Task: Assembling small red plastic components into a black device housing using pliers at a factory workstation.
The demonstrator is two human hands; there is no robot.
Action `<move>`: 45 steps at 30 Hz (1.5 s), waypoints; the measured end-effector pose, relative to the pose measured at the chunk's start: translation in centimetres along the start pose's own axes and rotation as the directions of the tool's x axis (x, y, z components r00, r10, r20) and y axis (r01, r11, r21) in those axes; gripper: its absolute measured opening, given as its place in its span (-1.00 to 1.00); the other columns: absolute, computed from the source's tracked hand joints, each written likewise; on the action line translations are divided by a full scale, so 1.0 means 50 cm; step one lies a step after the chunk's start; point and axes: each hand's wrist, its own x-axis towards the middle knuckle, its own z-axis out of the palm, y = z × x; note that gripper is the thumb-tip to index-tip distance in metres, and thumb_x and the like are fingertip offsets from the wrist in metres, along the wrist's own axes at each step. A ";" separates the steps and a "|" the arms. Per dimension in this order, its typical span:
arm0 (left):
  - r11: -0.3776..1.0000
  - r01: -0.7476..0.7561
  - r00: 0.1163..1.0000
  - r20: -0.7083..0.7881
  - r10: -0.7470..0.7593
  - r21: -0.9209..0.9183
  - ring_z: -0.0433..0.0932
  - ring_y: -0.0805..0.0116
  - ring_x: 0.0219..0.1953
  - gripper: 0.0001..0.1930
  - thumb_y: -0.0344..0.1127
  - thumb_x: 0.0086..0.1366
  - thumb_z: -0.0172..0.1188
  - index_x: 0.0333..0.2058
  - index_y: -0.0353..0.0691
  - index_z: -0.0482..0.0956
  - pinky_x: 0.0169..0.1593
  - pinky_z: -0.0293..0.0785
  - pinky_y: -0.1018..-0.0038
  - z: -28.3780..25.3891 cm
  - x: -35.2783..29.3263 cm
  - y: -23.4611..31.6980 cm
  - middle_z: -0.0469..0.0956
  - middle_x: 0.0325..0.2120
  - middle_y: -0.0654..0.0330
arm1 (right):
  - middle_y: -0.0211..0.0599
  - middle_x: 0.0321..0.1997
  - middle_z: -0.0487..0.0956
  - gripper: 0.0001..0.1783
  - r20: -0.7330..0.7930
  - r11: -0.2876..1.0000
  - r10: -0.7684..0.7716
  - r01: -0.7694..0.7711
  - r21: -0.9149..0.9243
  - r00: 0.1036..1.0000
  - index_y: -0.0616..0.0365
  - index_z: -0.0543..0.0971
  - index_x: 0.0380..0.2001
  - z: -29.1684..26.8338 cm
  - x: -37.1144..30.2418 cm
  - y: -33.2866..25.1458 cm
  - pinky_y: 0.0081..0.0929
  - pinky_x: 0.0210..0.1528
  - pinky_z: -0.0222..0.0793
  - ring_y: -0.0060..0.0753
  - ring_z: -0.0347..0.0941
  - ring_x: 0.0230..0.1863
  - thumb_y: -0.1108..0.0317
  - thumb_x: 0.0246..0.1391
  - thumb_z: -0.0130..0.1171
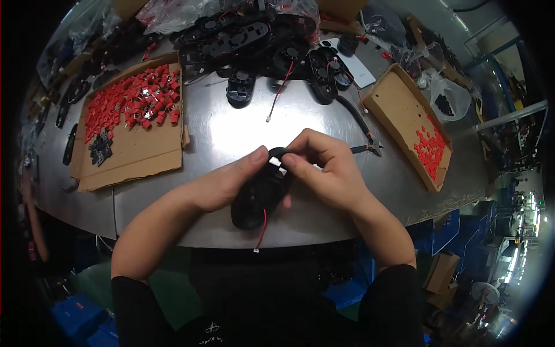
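Note:
Between my two hands is a black plastic housing, long and rounded, tilted above the near edge of the metal table. A thin red and black cable hangs from it, ending in a small white plug. My left hand grips its left side, thumb near the top end. My right hand is closed round the upper right, thumb pressing by a small white or shiny part. Whether that part is separate I cannot tell. Similar black housings lie beyond, one with a loose cable.
At left a cardboard tray holds red caps and small black pieces. Another cardboard box with small red pieces stands at right. Pliers with black handles lie beside it. Piled black housings and plastic bags fill the back.

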 end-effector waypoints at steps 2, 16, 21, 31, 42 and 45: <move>0.999 -0.036 0.994 -0.105 0.035 -0.008 0.55 0.54 -0.23 -0.27 0.34 0.52 -0.32 -0.05 -0.24 0.57 -0.12 0.46 0.56 0.001 0.004 -0.008 0.63 -0.30 0.24 | -0.46 -0.41 0.58 -0.82 -0.154 0.982 -0.191 0.188 -0.030 0.969 0.21 0.52 -0.28 0.000 0.017 0.025 -0.75 -0.50 0.28 -0.70 0.42 -0.57 0.31 0.33 0.21; 0.750 -0.291 0.944 0.051 0.325 0.595 0.43 0.63 -0.50 -0.76 -0.24 0.40 0.22 -0.42 -0.25 0.57 -0.43 0.34 0.47 -0.009 0.011 -0.007 0.48 -0.63 0.34 | -0.61 -0.46 0.53 -0.85 0.154 0.998 0.018 -0.008 -0.065 0.988 0.20 0.58 -0.32 -0.018 0.018 0.023 -0.73 -0.41 0.19 -0.86 0.33 -0.42 0.35 0.25 0.28; 0.953 -0.201 0.783 -0.546 0.296 0.228 0.49 0.63 -0.36 -0.64 -0.09 0.52 0.08 -0.27 -0.31 0.62 -0.30 0.38 0.57 0.018 0.045 -0.019 0.55 -0.48 0.37 | -0.06 -0.12 0.58 0.05 -0.124 0.770 -0.388 0.247 -0.589 0.913 0.25 0.26 0.40 0.025 0.003 0.011 -0.38 -0.07 0.52 -0.19 0.61 -0.19 0.10 -0.08 0.55; 0.893 -0.430 0.878 -0.291 0.379 -0.134 0.32 0.55 -0.32 -0.49 0.08 0.52 -0.12 0.02 -0.31 0.49 -0.21 0.30 0.60 -0.027 0.008 -0.030 0.37 -0.35 0.33 | -0.18 0.10 0.47 -0.16 -0.119 0.921 -0.353 0.322 -0.219 0.928 0.17 0.19 0.30 -0.002 0.004 0.024 -0.46 0.10 0.38 -0.43 0.46 0.04 0.51 -0.04 0.35; 0.846 -0.491 0.864 -0.237 0.444 -0.206 0.58 0.50 -0.09 -0.67 -0.38 0.42 0.23 0.12 -0.28 0.49 0.02 0.53 0.52 -0.042 -0.002 -0.040 0.60 -0.06 0.20 | -0.16 -0.22 0.62 -0.08 0.055 0.647 -0.621 0.552 -0.526 0.782 0.24 0.46 0.14 -0.016 0.018 0.038 -0.50 -0.24 0.46 -0.33 0.58 -0.30 0.16 -0.29 0.70; 0.877 -0.392 0.908 -0.271 0.320 -0.278 0.60 0.42 0.01 -0.68 -0.37 0.41 0.25 0.09 -0.31 0.53 0.12 0.54 0.45 -0.041 -0.003 -0.036 0.61 -0.01 0.15 | -0.21 -0.29 0.59 -0.16 0.033 0.625 -0.659 0.572 -0.531 0.751 0.18 0.51 0.13 -0.011 0.018 0.037 -0.44 -0.35 0.47 -0.29 0.54 -0.41 0.17 -0.26 0.66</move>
